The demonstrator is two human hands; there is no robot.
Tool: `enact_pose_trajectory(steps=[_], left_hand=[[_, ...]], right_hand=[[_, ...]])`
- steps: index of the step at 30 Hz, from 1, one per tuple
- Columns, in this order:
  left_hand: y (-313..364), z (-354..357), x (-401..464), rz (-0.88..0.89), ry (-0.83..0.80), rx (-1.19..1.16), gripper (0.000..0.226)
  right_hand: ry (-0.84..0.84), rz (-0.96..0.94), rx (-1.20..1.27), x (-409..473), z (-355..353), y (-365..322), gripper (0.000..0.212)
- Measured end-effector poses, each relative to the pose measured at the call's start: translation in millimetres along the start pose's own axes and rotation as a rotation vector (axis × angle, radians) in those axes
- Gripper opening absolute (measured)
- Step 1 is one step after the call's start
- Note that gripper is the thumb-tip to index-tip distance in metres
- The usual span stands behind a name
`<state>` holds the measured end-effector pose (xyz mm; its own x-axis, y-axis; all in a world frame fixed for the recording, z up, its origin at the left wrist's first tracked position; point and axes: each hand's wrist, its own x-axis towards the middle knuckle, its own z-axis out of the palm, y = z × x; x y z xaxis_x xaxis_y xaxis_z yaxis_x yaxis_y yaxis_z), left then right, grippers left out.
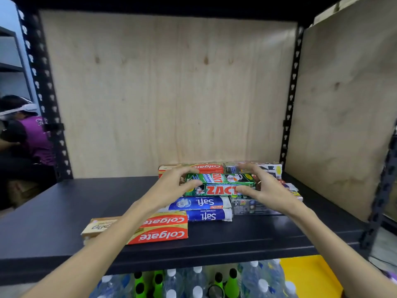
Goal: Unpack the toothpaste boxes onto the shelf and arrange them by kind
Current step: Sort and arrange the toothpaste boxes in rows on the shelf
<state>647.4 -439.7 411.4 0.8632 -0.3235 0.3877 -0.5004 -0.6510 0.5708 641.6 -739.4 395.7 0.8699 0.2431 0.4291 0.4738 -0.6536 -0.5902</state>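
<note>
On the dark shelf (64,216), near its back right, both hands around a pair of green Zact boxes (221,184) lying side by side on top of the pile. Left hand (171,186) curled at the left end of the green boxes, thumb on the near box, fingers over the far one; right hand (266,190) mirroring it at the right end, fingers hooked over the top, thumb against the near face. Gripping from both ends, by the look of it. Below and in front, two blue Safi boxes (206,208), one ahead of the other. Nearer the shelf edge, two red Colgate boxes (165,229) side by side, with a beige box (96,226) just left of them, partly hidden by the left forearm. Behind the green pair, another Colgate box (206,167) and a silver box (268,168) against the plywood back (161,93). Grey box (249,206) under the right hand. Underneath the shelf, water bottles (197,282) and green bottles (159,282). Off to the left, a person in purple (34,138), crouched.
</note>
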Motion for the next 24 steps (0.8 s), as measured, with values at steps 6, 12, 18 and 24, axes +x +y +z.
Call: enact_pose_trajectory(steps=[6,12,18,24], left_hand=[[-20,-1,6,-0.097,-0.069,-0.14,0.066],[-19,-6,6,-0.084,-0.086,-0.16,0.057],[-18,-35,-26,-0.047,-0.035,-0.115,0.054],[-38,-78,-85,-0.025,0.04,0.079,0.032]], right_hand=[[0.014,0.04,0.023,4,1,7,0.053],[0.03,0.025,-0.05,1,0,7,0.052],[0.3,-0.095,-0.183,-16,16,-4,0.043],[0.191,-0.263,-0.183,-35,69,-57,0.045]])
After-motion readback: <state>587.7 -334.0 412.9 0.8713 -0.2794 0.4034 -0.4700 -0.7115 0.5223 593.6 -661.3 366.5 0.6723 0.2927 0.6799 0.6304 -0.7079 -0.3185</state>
